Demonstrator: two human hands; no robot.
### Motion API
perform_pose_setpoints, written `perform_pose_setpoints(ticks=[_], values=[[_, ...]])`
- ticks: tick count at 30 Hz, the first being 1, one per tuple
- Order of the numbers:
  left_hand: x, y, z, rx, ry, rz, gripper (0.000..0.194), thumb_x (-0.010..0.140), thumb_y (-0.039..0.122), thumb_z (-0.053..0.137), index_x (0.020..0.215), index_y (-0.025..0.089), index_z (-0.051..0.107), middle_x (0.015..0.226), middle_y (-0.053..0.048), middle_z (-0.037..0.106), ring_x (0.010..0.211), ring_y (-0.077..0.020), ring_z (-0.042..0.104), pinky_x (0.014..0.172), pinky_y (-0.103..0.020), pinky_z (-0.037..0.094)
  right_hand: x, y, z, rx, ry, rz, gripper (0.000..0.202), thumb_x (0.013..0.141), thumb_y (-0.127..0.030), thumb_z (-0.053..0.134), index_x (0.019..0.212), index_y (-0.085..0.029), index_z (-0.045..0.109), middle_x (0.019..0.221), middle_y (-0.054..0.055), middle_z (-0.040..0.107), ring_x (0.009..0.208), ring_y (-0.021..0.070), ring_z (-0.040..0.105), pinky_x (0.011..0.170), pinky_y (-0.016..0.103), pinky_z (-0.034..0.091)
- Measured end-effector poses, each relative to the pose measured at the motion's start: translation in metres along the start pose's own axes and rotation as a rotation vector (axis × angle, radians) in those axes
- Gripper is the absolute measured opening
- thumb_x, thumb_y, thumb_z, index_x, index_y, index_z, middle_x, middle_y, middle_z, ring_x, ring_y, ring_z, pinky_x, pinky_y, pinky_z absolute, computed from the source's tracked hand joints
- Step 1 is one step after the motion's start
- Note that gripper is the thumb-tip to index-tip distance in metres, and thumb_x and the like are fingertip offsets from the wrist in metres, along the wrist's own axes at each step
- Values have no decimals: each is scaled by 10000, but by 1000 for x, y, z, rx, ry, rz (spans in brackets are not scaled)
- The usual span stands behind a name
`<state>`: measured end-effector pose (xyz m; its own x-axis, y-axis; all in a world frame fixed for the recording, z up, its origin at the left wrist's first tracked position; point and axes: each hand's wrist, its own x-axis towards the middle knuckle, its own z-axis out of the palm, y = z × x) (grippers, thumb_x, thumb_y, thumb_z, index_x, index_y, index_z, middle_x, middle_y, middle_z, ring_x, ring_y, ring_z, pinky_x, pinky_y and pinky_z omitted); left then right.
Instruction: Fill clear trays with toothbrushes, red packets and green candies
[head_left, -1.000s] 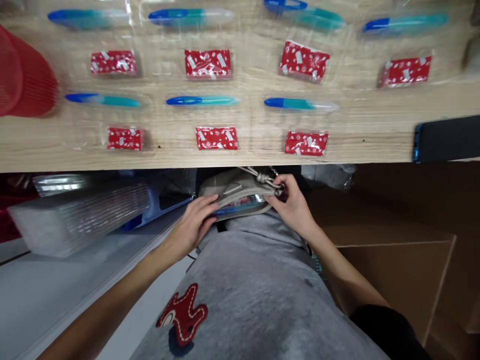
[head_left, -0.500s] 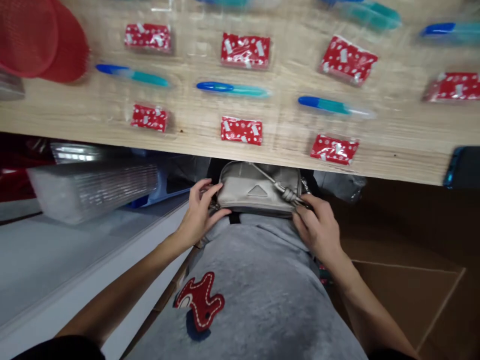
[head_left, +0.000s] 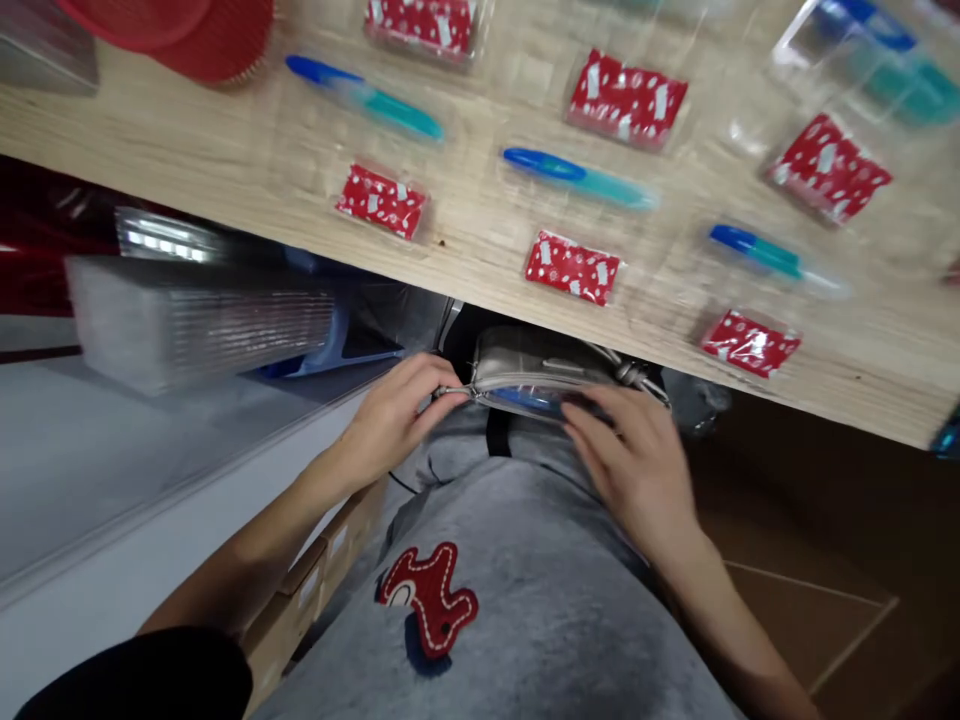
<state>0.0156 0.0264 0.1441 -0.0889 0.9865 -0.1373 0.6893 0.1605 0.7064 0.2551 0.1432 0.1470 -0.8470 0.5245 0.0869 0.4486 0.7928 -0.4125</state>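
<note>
A silver-grey zipped bag (head_left: 517, 350) rests at my waist, just under the table's front edge. Its top is unzipped, and something blue (head_left: 529, 398) shows inside, too little of it to name. My left hand (head_left: 394, 412) pinches the zipper pull (head_left: 452, 390) at the bag's left end between thumb and fingers. At the right part of the opening is my right hand (head_left: 637, 455), slightly blurred, its fingers stretched towards the bag and apart, holding nothing that I can see. A knotted cord (head_left: 634, 373) hangs at the bag's right side.
On the wooden table (head_left: 247, 215) lie clear trays with red dotted packets (head_left: 574, 267) and blue-teal pens (head_left: 577, 178). A red mesh container (head_left: 232, 40) stands at the far left. Stacked clear plastic trays (head_left: 202, 320) are left below; a cardboard box (head_left: 810, 590) is at right.
The bag has gone from closed to unzipped, showing blue inside. My left hand has closed on the zipper pull. My right hand has moved from the cord to the opening. The view has tilted.
</note>
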Motion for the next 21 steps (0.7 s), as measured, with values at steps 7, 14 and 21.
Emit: perform_pose_setpoints(ticks=[7, 14, 21], values=[[7, -3, -7, 65, -135, 84, 105, 945, 253, 503, 943, 179, 577, 945, -35, 606, 874, -159, 569, 776, -303, 482, 11, -2, 26, -23, 17, -65, 247, 967, -187, 429, 997, -193, 674, 969, 56, 640, 919, 183, 500, 793, 294, 432], [33, 3, -6, 68, -357, 72, 140, 953, 232, 464, 870, 193, 571, 861, -15, 618, 818, -164, 579, 731, -280, 470, 11, 3, 49, -109, 235, -37, 220, 948, -180, 478, 871, -227, 678, 832, 3, 678, 808, 147, 534, 849, 314, 354], [43, 17, -7, 19, -302, -72, 219, 965, 275, 383, 861, 194, 557, 866, -39, 623, 824, -166, 598, 755, -283, 485, 0, 8, 50, -121, 279, -38, 315, 984, -220, 361, 1020, -200, 674, 1039, 41, 701, 992, 161, 567, 866, 289, 379]])
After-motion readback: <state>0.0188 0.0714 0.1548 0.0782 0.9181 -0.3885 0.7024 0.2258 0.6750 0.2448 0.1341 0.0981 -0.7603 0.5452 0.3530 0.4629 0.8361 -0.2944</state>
